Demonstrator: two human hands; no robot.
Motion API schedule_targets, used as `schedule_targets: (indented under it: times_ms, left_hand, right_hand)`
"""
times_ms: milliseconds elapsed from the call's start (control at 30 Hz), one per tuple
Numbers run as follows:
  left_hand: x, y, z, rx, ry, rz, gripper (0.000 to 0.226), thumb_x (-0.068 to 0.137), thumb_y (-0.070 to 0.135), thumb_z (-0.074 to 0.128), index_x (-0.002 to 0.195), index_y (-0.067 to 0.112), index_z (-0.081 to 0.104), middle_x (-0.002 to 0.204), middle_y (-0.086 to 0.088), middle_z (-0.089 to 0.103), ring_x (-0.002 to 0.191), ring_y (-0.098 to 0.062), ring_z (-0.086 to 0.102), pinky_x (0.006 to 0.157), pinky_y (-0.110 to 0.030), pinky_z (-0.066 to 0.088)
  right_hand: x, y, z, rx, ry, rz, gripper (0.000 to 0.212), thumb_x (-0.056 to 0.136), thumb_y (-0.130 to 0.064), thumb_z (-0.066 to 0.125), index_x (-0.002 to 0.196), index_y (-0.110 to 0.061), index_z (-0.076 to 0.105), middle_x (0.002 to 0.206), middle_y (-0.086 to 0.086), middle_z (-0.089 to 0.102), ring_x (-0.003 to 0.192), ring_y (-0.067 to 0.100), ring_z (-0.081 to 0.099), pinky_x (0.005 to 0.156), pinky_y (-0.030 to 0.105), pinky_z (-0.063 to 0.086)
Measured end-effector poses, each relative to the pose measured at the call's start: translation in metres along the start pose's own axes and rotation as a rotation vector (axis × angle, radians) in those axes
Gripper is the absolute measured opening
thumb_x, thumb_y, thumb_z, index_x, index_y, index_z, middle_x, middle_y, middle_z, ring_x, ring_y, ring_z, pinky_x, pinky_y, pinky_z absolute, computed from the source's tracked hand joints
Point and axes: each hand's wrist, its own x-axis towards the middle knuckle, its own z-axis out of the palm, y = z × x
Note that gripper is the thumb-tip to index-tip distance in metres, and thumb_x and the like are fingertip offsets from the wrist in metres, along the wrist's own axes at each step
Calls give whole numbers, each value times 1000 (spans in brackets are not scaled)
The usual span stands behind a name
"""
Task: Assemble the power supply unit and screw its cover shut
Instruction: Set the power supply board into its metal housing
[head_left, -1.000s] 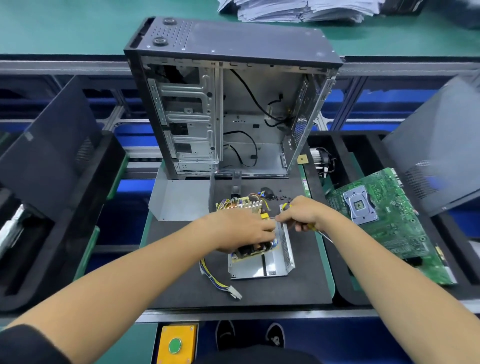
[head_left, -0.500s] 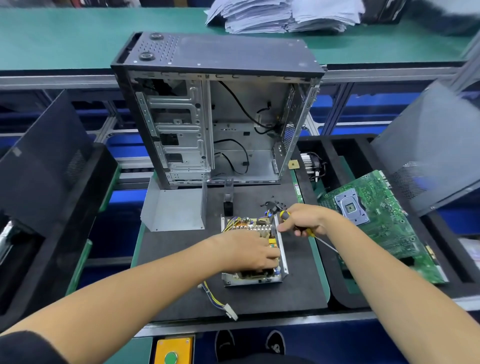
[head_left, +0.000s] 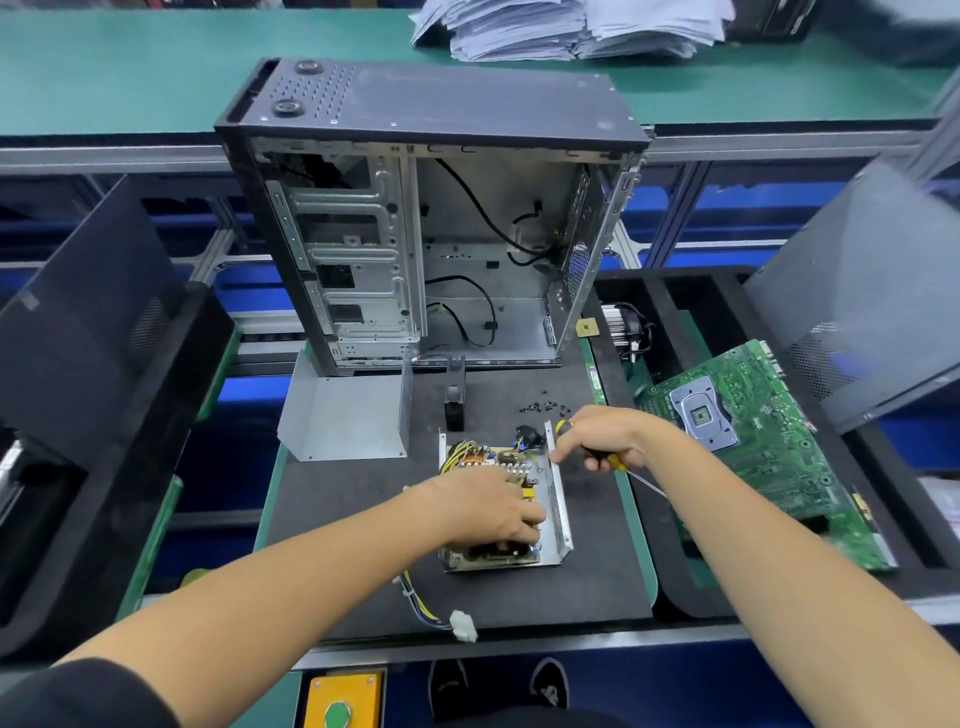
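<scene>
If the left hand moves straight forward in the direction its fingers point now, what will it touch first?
The left hand lies over the open power supply, fingers pointing right. It would probably meet the unit's perforated right side wall first, though depth is hard to judge from above.

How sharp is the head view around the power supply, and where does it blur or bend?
Head view: the open power supply and both hands, left and right, are sharp under even overhead light; the top right corner past the paper stack is smeared; wide-angle distortion bows the bench rails and splays the computer case.
</scene>
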Motion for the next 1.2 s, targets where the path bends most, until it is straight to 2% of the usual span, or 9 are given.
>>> schedule_targets:
  times_ms: [200,400,533,700,867,967,1033,1133,1200]
  left_hand:
    - [3,7,7,-51,-27,-52,31,98,18,44,129,18,44,120,-2,44,102,-24,53,75,-36,38]
    - [-4,-4,-8,-293,1,-164,36,87,19,55,122,15,48,124,-6,41,97,-29,54,70,-41,44]
    - [-14,-31,-24,-362,180,-574,25,91,19,47,113,11,54,113,-10,54,103,-30,55,77,-42,47]
    - [-29,-49,-14,-543,-63,-1106,28,91,17,49,116,6,57,114,-13,61,102,-34,60,69,-36,42]
    - [-36,-41,3,-752,-214,-1154,28,96,22,42,110,6,60,115,-13,62,100,-31,60,72,-34,43]
    - [-40,-39,4,-952,-204,-1137,53,98,50,38,79,5,57,83,-9,61,75,-23,56,63,-30,40]
    - [-36,-33,0,-1068,-226,-1121,56,90,60,49,77,5,52,75,-7,57,66,-21,54,54,-29,37]
    - [-26,-20,-2,-1112,-220,-1177,43,85,36,66,105,3,47,79,-7,59,59,-20,58,42,-24,39]
    - [-21,-17,-1,-1087,-163,-1230,24,83,12,58,101,3,45,72,-9,58,49,-19,56,34,-20,36]
  right_hand:
    - [-2,-5,2,7,-3,9,7,83,-11,66,80,-8,59,40,-9,52,34,6,39,34,14,26]
    - [2,-15,1,-134,102,-15,20,82,-23,71,82,-8,58,82,11,65,42,13,40,43,18,28]
    - [5,-36,8,-365,230,-62,20,81,-23,68,74,-10,54,69,13,65,35,18,43,42,18,32]
    - [7,-53,19,-657,319,-72,16,85,-11,56,71,-5,58,63,12,67,38,19,54,38,20,42]
    - [15,-52,26,-812,333,-133,15,83,-5,49,72,-5,59,64,13,66,44,23,60,41,22,43]
    - [18,-48,26,-864,336,-175,14,76,-4,49,64,-8,53,49,8,59,42,21,56,42,22,42]
    - [20,-45,26,-862,327,-196,14,72,-1,48,61,-9,52,41,5,56,37,19,54,42,21,41]
    - [17,-41,27,-887,337,-236,14,71,1,49,62,-10,49,49,8,56,41,21,51,40,21,36]
    - [14,-37,27,-912,356,-262,16,72,0,53,61,-10,47,57,8,52,47,22,45,40,21,32]
